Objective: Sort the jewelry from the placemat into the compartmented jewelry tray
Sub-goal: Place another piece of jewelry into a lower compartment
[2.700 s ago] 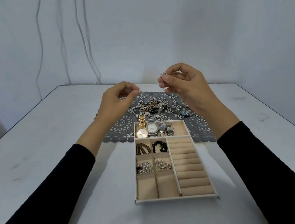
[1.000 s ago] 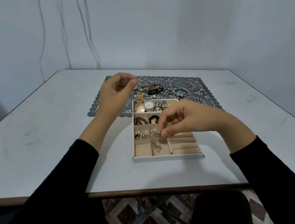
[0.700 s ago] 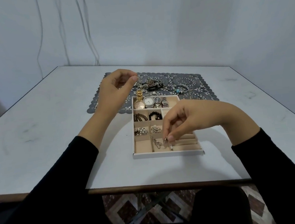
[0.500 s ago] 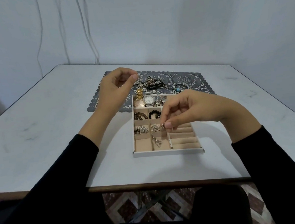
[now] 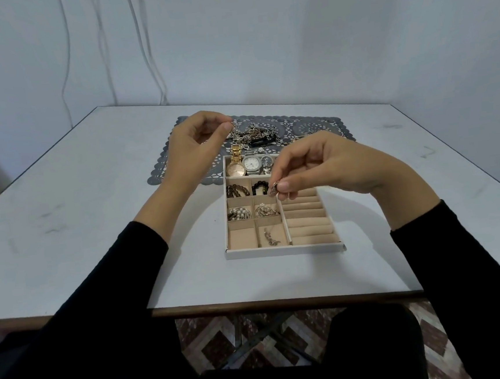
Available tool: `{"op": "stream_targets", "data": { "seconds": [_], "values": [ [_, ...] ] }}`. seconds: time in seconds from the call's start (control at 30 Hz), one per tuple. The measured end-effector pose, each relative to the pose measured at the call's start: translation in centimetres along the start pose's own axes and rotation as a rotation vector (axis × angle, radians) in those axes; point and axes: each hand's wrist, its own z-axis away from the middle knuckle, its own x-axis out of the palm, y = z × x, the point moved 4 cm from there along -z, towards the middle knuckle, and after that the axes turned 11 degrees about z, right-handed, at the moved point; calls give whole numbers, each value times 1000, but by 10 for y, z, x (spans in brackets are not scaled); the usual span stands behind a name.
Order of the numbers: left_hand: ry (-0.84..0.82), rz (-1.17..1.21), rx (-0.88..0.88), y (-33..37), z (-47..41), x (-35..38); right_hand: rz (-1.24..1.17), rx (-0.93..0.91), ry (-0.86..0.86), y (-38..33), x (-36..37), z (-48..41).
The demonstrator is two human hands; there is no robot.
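The beige compartmented jewelry tray (image 5: 284, 250) lies on the white table, its far end on the grey lace placemat (image 5: 312, 126). It holds watches (image 5: 251, 165), bead bracelets and sparkly pieces. A small chain piece (image 5: 271, 238) lies in its front middle compartment. My right hand (image 5: 328, 164) hovers over the tray's middle and pinches a small sparkly pendant (image 5: 274, 189) between thumb and forefinger. My left hand (image 5: 192, 146) is raised over the placemat's left part, thumb and forefinger pinched on a fine chain at the edge of the tangled jewelry pile (image 5: 256, 134).
The tray's right side has padded ring rolls (image 5: 309, 220) with nothing in them. The front left compartment (image 5: 242, 238) is bare. The table's near edge (image 5: 283, 302) is close to my body, and a wall with hanging cables stands behind the table.
My right hand came down from above the placemat to the tray's front compartments, then rose slightly. A chain piece now lies in the front middle compartment. My left hand stayed put.
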Motion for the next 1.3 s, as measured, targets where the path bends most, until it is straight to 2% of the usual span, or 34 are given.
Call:
{"op": "stream_targets", "data": {
  "seconds": [0.37, 0.53, 0.73, 1.3],
  "values": [
    [7, -12, -3, 1, 0, 1, 227, 138, -185, 4, 9, -2],
    [10, -22, 1, 2, 1, 2, 439, 176, -230, 7, 18, -8],
    [-5, -25, 6, 2, 1, 3, 578, 236, -247, 9, 27, -13],
    [-44, -39, -1, -1, 3, 2, 585, 219, -263, 9, 36, -20]
  ]
}}
